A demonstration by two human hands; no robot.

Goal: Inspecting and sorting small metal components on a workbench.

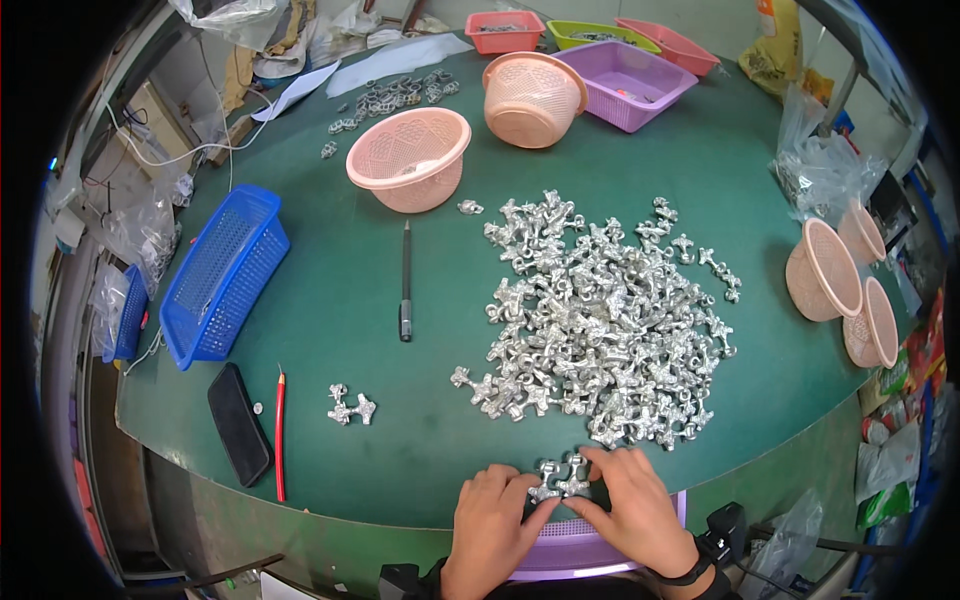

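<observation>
At the table's front edge, my left hand [495, 520] pinches a small silver metal fitting [543, 482] between thumb and fingers. My right hand [635, 510] grips a similar silver metal fitting [573, 477] right beside it. The two pieces stand side by side, touching or nearly so. Just beyond my hands lies a large heap of silver fittings [610, 320]. A small group of the same fittings [350, 407] rests to the left. Below my hands, a purple basket [570, 560] is partly covered by them.
On the left are a black phone [240, 425], a red pencil [280, 440], a black pen [406, 285] and a blue basket [225, 280]. Pink baskets [410, 165] and a purple basin [625, 85] stand farther back. Several small pink baskets [823, 270] sit at the right edge.
</observation>
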